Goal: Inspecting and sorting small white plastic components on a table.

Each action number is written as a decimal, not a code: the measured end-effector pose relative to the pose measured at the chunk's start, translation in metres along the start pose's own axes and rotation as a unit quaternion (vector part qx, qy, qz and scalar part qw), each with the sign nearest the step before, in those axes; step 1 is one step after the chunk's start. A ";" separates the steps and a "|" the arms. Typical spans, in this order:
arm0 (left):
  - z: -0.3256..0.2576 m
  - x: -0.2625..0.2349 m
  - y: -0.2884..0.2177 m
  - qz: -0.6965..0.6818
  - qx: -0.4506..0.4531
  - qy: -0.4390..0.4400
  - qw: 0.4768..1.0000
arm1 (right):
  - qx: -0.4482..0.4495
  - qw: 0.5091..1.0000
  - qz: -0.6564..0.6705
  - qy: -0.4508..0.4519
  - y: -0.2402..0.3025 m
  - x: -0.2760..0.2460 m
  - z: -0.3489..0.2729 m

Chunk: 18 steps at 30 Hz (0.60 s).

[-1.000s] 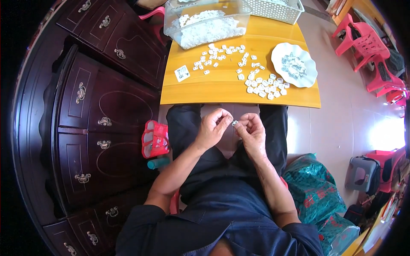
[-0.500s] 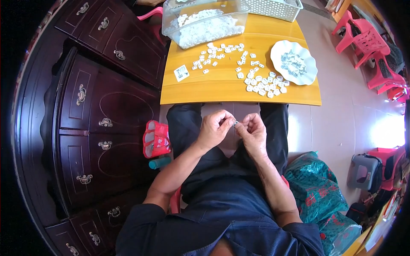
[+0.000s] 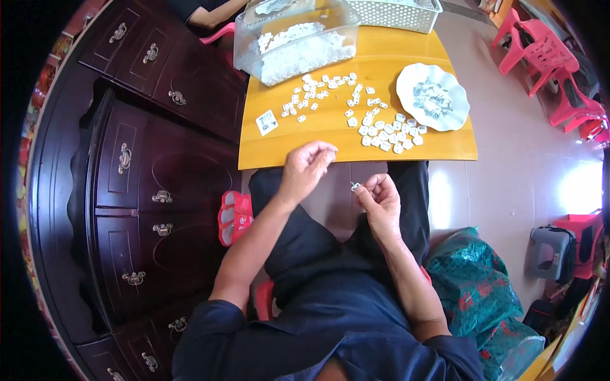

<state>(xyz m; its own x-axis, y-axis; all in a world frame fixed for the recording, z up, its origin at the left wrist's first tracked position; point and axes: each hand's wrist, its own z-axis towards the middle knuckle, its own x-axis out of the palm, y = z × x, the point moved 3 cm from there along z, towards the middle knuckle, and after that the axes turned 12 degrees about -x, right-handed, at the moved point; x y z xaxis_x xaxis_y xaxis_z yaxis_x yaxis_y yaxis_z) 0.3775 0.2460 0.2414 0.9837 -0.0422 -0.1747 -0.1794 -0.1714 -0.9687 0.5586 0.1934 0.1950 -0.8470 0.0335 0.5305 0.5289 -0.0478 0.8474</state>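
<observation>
The right hand [image 3: 380,200] sits over the person's lap, below the table edge, its thumb and forefinger pinched on 1 small white piece [image 3: 354,187] that pokes out to the left of the fingertips. The left hand [image 3: 306,166] is raised to the near edge of the yellow table [image 3: 356,143], fingers curled loosely inward with the tips drawn together; whether anything lies between them cannot be told. The 2 hands are apart, the left higher and nearer the table. On the table, more small white pieces [image 3: 381,133] lie scattered in 2 loose groups, 1 toward the middle and 1 by the near right edge, just beside a white scalloped plate [image 3: 433,96] with a grey-patterned centre. A clear plastic bin [image 3: 295,41] heaped with white pieces stands at the far left of the table, and a white mesh basket [image 3: 397,13] at the far edge. A small card [image 3: 267,122] lies near the left edge. A dark wooden cabinet [image 3: 127,184] with metal handles stands to the person's left, and pink plastic chairs [image 3: 540,57] are well apart to the right.
</observation>
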 end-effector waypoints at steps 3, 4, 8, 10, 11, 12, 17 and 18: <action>0.042 -0.012 -0.018 0.124 0.069 -0.031 0.989 | 0.006 1.000 0.006 0.011 0.006 -0.001 0.000; 0.057 -0.010 -0.027 0.174 0.103 -0.050 0.978 | 0.003 1.000 0.007 0.009 0.008 -0.002 0.000; 0.119 -0.006 -0.052 0.325 0.229 -0.095 0.913 | 0.010 1.000 0.002 -0.002 0.010 -0.006 0.002; 0.150 0.001 -0.056 0.340 0.232 -0.091 0.907 | 0.021 1.000 -0.021 0.005 0.010 -0.009 0.002; 0.163 0.004 -0.058 0.374 0.254 -0.087 0.888 | 0.021 1.000 -0.019 0.005 0.010 -0.008 0.003; 0.175 0.006 -0.059 0.407 0.276 -0.083 0.867 | 0.021 1.000 -0.019 0.004 0.011 -0.007 0.003; 0.220 0.017 -0.053 0.494 0.271 -0.052 0.825 | 0.030 0.999 -0.027 0.010 0.012 -0.009 0.004; 0.226 0.017 -0.051 0.492 0.272 -0.049 0.825 | 0.028 0.999 -0.028 0.013 0.012 -0.008 0.005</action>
<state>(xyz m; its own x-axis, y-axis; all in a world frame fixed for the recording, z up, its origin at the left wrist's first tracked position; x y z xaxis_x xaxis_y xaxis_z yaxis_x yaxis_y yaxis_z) 0.4054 0.4764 0.2480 0.3646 0.1873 -0.9121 -0.8876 0.3660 -0.2797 0.5723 0.1973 0.2014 -0.8760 0.0096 0.4821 0.4822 0.0091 0.8760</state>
